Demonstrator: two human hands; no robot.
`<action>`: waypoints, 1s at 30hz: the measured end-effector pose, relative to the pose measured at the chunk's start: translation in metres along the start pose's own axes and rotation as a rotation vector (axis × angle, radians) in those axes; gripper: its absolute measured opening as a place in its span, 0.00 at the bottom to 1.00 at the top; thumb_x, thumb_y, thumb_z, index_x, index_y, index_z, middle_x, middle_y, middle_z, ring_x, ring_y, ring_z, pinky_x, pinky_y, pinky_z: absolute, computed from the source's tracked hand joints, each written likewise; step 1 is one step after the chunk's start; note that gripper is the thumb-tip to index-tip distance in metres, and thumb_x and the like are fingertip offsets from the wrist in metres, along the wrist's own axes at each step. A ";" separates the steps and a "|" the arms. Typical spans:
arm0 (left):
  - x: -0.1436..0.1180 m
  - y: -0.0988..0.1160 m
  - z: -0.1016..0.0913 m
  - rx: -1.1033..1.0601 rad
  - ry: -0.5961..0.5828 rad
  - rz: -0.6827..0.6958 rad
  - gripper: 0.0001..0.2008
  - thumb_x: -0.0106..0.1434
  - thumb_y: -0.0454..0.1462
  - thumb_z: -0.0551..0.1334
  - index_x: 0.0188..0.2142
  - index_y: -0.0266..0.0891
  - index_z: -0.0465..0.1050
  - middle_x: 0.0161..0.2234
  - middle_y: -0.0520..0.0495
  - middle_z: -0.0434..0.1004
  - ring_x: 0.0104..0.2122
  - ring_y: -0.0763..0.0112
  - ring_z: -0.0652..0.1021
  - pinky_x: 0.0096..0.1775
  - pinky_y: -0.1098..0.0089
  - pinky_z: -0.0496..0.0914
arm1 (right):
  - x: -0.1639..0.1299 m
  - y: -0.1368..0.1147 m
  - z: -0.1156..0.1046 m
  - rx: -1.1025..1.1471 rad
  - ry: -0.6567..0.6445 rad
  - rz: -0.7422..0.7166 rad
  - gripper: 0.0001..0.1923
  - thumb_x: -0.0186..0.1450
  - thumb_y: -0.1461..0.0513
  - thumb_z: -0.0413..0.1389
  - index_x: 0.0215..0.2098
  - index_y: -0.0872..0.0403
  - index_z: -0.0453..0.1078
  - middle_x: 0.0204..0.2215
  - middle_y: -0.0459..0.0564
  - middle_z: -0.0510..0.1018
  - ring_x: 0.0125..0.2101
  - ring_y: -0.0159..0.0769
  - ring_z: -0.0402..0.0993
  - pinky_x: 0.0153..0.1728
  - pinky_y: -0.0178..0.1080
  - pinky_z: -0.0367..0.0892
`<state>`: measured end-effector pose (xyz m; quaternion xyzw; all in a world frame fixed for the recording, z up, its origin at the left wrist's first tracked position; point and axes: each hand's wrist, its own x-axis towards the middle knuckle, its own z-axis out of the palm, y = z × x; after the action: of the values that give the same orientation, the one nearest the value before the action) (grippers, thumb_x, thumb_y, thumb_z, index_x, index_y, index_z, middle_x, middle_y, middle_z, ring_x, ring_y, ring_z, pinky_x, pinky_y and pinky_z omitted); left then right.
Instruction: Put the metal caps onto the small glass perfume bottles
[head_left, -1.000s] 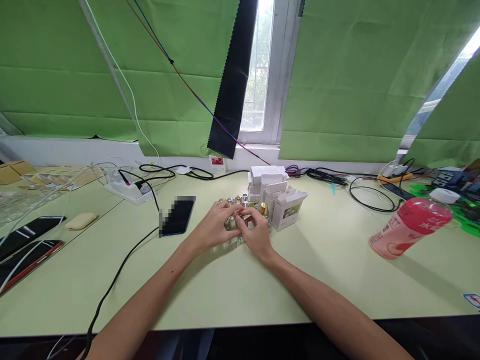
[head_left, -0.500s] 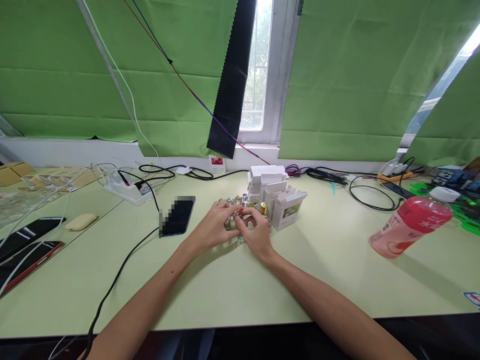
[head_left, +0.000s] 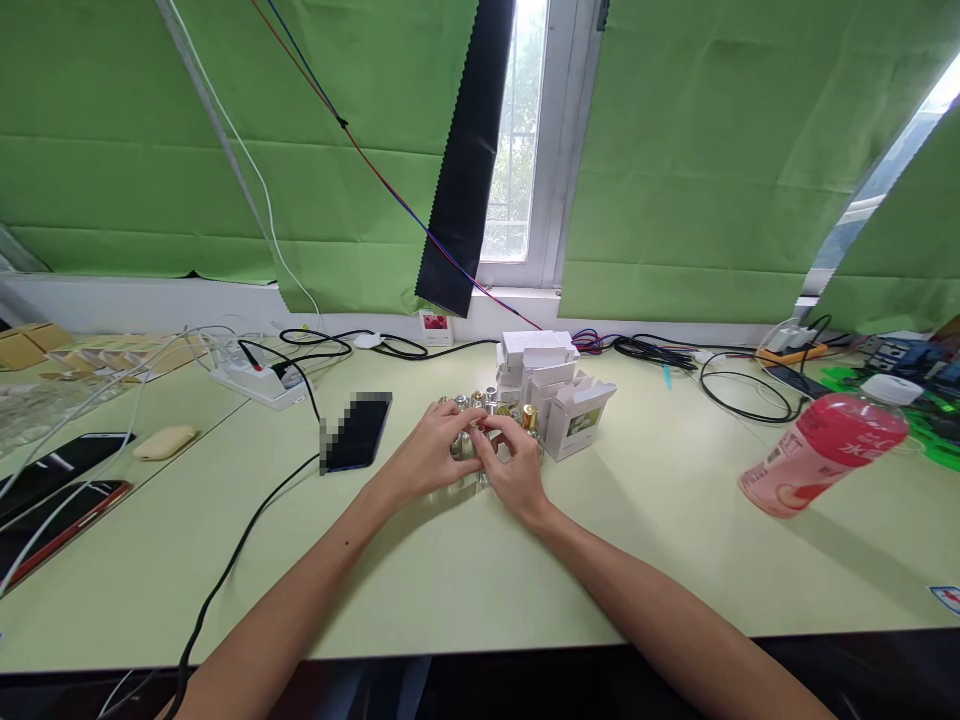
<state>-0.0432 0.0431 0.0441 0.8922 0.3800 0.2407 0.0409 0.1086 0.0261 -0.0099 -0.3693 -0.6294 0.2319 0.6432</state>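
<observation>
My left hand (head_left: pixel 435 450) and my right hand (head_left: pixel 516 470) meet over a cluster of small glass bottles. Their thumbs and forefingers close together round the top of one clear glass bottle (head_left: pixel 481 477), whose lower part shows beneath the fingers. Its top is mostly hidden by my fingertips. Behind my hands stand several more bottles with silver caps (head_left: pixel 491 397). A gold-capped bottle (head_left: pixel 529 416) is just beyond my right hand. Right of it stands an opened white carton (head_left: pixel 577 420) with a picture on its face.
More white cartons (head_left: pixel 534 350) are piled behind. A dark phone (head_left: pixel 360 432) lies left of my hands, with a black cable (head_left: pixel 247 540) running past it. A pink drink bottle (head_left: pixel 825 450) stands at right. A power strip (head_left: pixel 259 385) and two more phones (head_left: pixel 67 520) are at left.
My hands keep almost the same place, with only a slight shift of the fingertips at the bottle's top. The whole view has drifted by a few pixels.
</observation>
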 end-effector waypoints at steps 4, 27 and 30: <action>0.001 0.000 0.000 -0.008 0.001 -0.007 0.20 0.60 0.42 0.65 0.52 0.42 0.69 0.38 0.48 0.72 0.40 0.61 0.70 0.46 0.61 0.66 | 0.000 0.003 0.000 0.002 0.009 -0.013 0.07 0.67 0.59 0.56 0.40 0.53 0.75 0.39 0.52 0.79 0.36 0.36 0.74 0.32 0.38 0.70; 0.000 -0.002 0.002 -0.015 -0.010 0.003 0.20 0.60 0.42 0.64 0.52 0.45 0.69 0.41 0.47 0.75 0.43 0.59 0.72 0.51 0.57 0.65 | -0.001 0.009 0.003 0.072 0.032 0.074 0.06 0.65 0.58 0.59 0.34 0.51 0.70 0.39 0.50 0.79 0.37 0.37 0.76 0.33 0.38 0.70; 0.000 -0.001 0.001 -0.015 -0.011 -0.004 0.20 0.60 0.42 0.64 0.52 0.44 0.69 0.41 0.47 0.75 0.43 0.59 0.71 0.50 0.58 0.65 | -0.001 0.008 0.003 0.080 0.030 0.080 0.06 0.65 0.58 0.59 0.33 0.51 0.69 0.39 0.50 0.79 0.37 0.37 0.77 0.34 0.38 0.71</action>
<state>-0.0431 0.0441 0.0426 0.8924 0.3797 0.2387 0.0502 0.1070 0.0308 -0.0165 -0.3715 -0.5947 0.2769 0.6570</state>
